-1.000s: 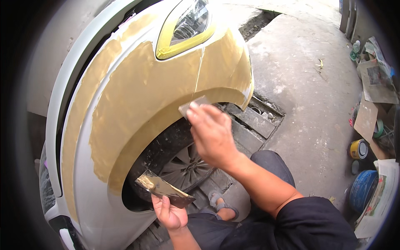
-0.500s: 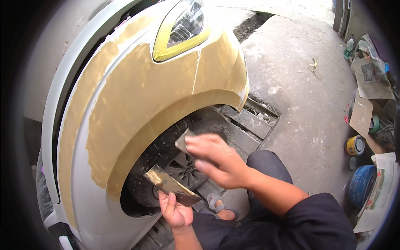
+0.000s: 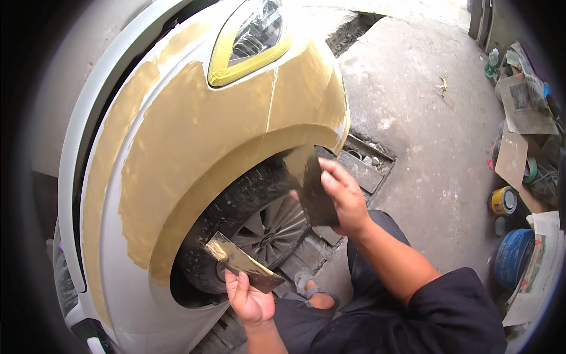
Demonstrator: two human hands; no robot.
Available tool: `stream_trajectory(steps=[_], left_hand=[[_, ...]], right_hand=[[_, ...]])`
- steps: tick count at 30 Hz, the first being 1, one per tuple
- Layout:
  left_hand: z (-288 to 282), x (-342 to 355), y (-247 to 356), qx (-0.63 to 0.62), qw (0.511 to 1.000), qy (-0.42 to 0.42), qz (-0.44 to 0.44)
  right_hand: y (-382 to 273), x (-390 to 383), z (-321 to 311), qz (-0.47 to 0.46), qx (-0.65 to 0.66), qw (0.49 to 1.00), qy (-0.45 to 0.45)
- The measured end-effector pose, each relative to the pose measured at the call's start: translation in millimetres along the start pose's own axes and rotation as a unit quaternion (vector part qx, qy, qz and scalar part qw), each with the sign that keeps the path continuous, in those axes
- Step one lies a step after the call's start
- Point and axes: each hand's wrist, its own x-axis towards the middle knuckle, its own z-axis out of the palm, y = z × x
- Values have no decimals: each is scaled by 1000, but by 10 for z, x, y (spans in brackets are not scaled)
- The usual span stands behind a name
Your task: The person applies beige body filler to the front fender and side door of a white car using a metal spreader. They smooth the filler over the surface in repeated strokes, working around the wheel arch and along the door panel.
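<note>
Fender [image 3: 177, 130] fills the head view's upper left, tan filler [image 3: 203, 97] coating most of it, pale strips [image 3: 113, 194] bare along the crease; coverage looks well along, with creamy paste [image 3: 217, 250] apparently left to use. Lower centre, the left hand [image 3: 250, 302] clamps thumb and fingers on a dark plate [image 3: 246, 266] bearing that paste. At centre, the right hand's [image 3: 349, 203] fingers clamp a dark spreader [image 3: 315, 192], in front of the tyre [image 3: 242, 186].

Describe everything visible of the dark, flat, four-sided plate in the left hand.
The dark, flat, four-sided plate, of uncertain material, carries beige paste, lumped thick at its left end and streaked along its far edge. It is held aslant before the grey-spoked wheel, its near edge in the left hand's grip.
</note>
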Motion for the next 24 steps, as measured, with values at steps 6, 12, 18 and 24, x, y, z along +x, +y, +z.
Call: stream_trajectory(steps=[6,12,18,24], left_hand=[[-104,-55,7,8,1000,-3,8],[-149,-72,27,10,1000,12,9],[-129,-50,34,5,1000,-4,-13],[23,83,-57,-39,995,-24,-85]], right_hand=[[100,392,181,-78,35,996,-16],[203,456,242,-92,32,995,-24],[174,334,195,-83,28,995,-41],[122,-258,107,-18,-128,969,-210]])
